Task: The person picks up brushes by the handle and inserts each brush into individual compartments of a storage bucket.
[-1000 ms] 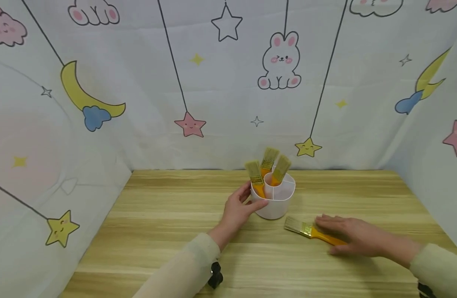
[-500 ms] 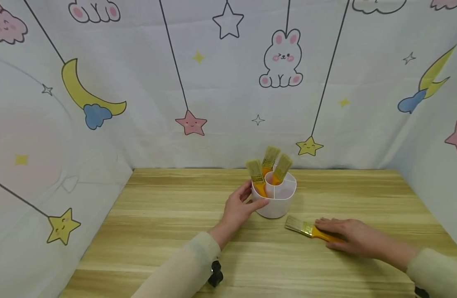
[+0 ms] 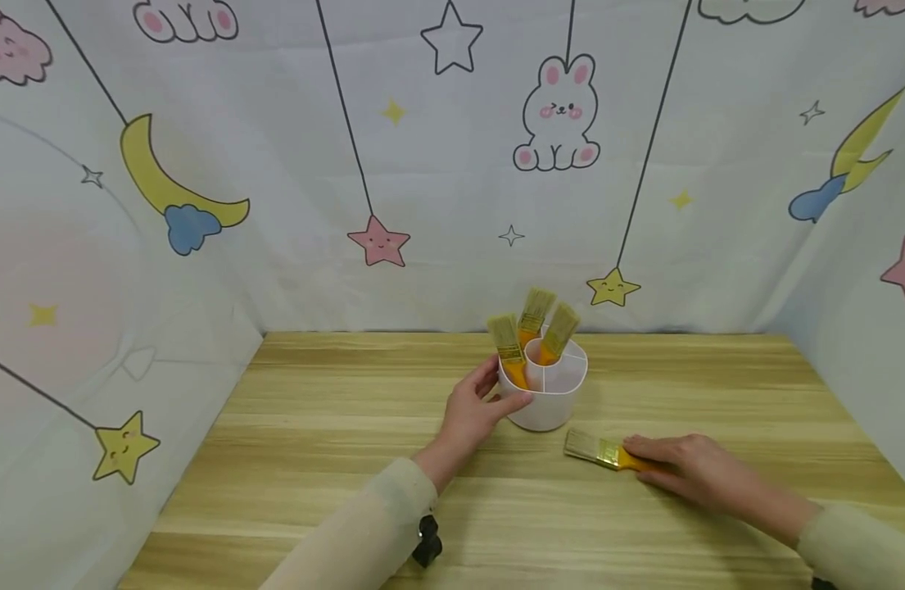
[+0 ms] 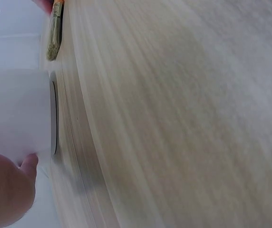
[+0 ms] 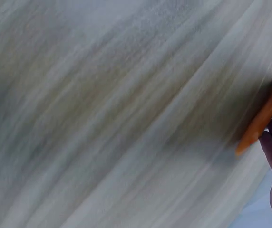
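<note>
A white divided round holder [image 3: 544,410] stands on the table toward the back, with three paintbrushes upright in it, bristles up. One paintbrush [image 3: 504,340] leans in the left compartment, another [image 3: 535,310] sits behind it, and a third [image 3: 559,328] is in the middle tube. My left hand [image 3: 470,414] grips the holder's left side, thumb across its front. To the right, my right hand [image 3: 699,467] pinches the orange handle of a further paintbrush [image 3: 595,449], whose bristles point left toward the holder. The handle's tapered end [image 5: 247,142] shows past the fingers in the right wrist view.
The wood-grain table [image 3: 334,459] reaches back to a white cloth [image 3: 452,180] printed with stars, moons and rabbits. This cloth also closes in both sides. A black strap piece [image 3: 426,541] hangs at the left sleeve.
My right hand has slid left along the loose paintbrush, and its fingers have closed round the handle. My left hand keeps hold of the holder, which stays in place.
</note>
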`<action>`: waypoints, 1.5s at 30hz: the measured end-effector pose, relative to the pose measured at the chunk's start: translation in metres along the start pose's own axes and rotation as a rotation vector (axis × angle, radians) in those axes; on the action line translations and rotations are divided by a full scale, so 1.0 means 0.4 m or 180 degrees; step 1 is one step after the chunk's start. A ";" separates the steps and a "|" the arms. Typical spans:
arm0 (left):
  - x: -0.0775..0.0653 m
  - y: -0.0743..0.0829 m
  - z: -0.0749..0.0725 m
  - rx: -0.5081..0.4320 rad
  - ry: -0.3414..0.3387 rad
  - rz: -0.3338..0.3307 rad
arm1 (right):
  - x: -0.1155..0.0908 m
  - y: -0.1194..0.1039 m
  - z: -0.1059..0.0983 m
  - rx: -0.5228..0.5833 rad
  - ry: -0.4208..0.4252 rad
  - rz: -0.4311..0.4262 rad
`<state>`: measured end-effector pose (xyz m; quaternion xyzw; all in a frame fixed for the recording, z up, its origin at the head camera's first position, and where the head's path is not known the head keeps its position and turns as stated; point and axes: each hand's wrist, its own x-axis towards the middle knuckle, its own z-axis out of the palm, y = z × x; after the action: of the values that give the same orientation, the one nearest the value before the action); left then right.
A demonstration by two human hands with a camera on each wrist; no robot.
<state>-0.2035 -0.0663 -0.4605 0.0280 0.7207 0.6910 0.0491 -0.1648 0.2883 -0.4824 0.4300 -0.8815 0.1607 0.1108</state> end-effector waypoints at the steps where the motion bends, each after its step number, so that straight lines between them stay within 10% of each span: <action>1: 0.000 0.000 0.000 0.0001 -0.0001 0.0005 | 0.002 -0.002 0.002 -0.0017 0.0055 0.0003; 27: 0.002 -0.004 -0.001 -0.0017 -0.0079 0.0051 | 0.017 -0.015 -0.003 0.0112 0.0450 0.0286; 45: -0.001 -0.003 -0.007 0.0019 -0.0046 0.0016 | 0.073 -0.073 -0.110 0.0726 0.0573 0.0861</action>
<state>-0.2034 -0.0691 -0.4616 0.0349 0.7223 0.6887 0.0525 -0.1568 0.2668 -0.4266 0.3013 -0.8938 0.3106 0.1172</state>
